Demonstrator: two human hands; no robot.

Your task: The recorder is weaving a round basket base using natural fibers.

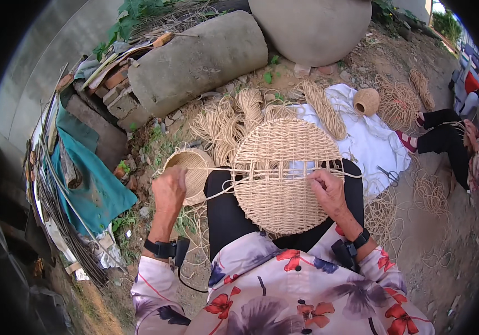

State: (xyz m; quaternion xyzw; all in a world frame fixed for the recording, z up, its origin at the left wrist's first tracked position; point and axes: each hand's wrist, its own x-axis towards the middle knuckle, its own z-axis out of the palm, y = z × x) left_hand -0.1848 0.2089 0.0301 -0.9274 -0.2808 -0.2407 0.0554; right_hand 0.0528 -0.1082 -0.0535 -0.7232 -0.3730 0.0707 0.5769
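Observation:
A round woven panel [281, 204] of pale straw cord lies across my lap, with an open band of bare ribs across its middle. My left hand [170, 187] is closed on a strand of cord [208, 168] that runs taut to the right into that band. At the band's right end my right hand [327, 191] is closed, its fingertips pinched against the cord and the panel's edge; what exactly they grip is partly hidden. Loose cord ends stick out on both sides of the panel. Just beyond my left hand sits a small woven basket [197, 174].
Bundles of cord [225, 125] lie ahead, some on a white cloth [370, 131] with a small round woven pot [366, 101]. Scissors [389, 175] rest at the right. Beyond are a concrete cylinder [203, 58] and a teal cloth [91, 173]. Another person [451, 134] sits at far right.

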